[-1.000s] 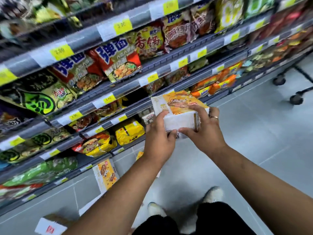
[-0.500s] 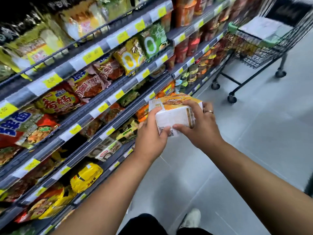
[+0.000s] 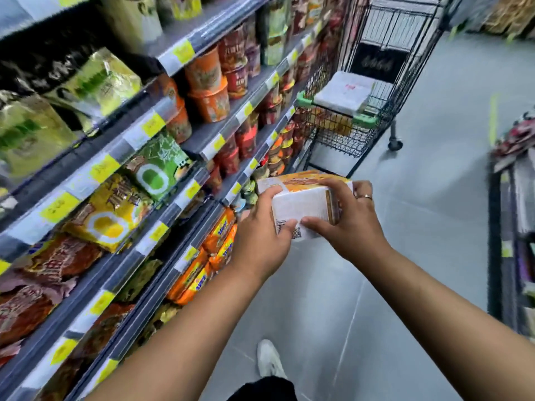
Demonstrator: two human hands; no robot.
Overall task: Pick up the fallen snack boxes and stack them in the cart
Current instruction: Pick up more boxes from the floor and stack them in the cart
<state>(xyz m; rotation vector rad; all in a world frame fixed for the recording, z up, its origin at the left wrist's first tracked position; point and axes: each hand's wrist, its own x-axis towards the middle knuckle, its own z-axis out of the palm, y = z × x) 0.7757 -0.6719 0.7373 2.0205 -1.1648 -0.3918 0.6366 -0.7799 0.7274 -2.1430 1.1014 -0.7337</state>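
I hold an orange-and-white snack box (image 3: 304, 205) in front of me with both hands. My left hand (image 3: 260, 241) grips its left end, thumb on the white side. My right hand (image 3: 346, 221) grips its right end, fingers curled over the top. Ahead stands a black wire shopping cart (image 3: 335, 134) with green corner guards. White boxes (image 3: 346, 92) lie stacked in it, with orange packs below them behind the wire.
Shelves (image 3: 162, 180) full of noodle packs and cups run along my left, right up to the cart. A second display (image 3: 512, 227) stands at the right edge. Grey floor (image 3: 419, 212) lies between me and the cart. My white shoe (image 3: 269, 360) shows below.
The view has swung from the floor and fallen boxes toward the cart, which has come much closer. Both hands keep the same hold on the box.
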